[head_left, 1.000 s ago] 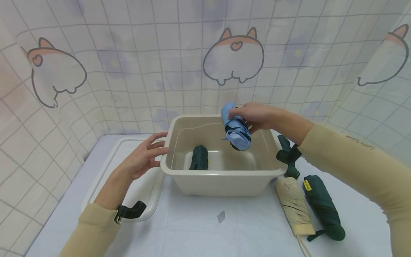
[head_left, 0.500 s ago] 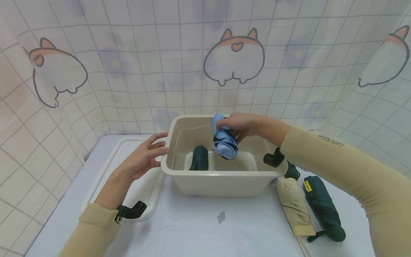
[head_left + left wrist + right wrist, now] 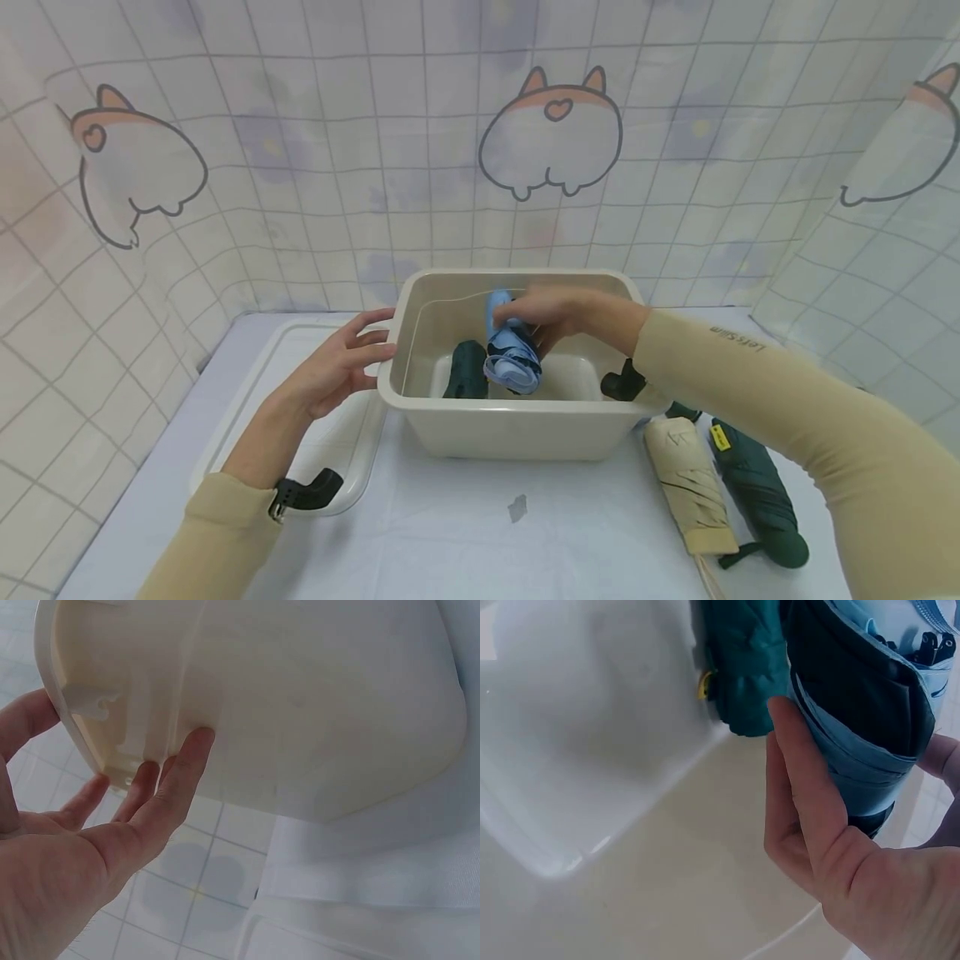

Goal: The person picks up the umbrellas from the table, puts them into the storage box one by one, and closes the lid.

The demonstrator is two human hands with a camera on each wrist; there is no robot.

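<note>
While the blue rolled umbrella [image 3: 513, 365] sits in the curled grip of the right hand [image 3: 558, 315], inside the bin [image 3: 517, 429] at three o'clock from the green umbrella [image 3: 467, 369], lowering it gently alongside should seat it best. At the bin's nine o'clock, the left hand [image 3: 333, 369], fingers extended against it, could steady it. A beige umbrella [image 3: 690, 483] lies toward four o'clock.

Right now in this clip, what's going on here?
A person's right hand holds a rolled, light-blue fabric umbrella inside an open, cream plastic tub; whether it touches the bottom isn't clear. Beside it in the tub is a dark green fabric umbrella. The left hand touches the tub's left end. Outside, to the right, a beige fabric umbrella and another dark green umbrella lie on the white-covered table.
</note>
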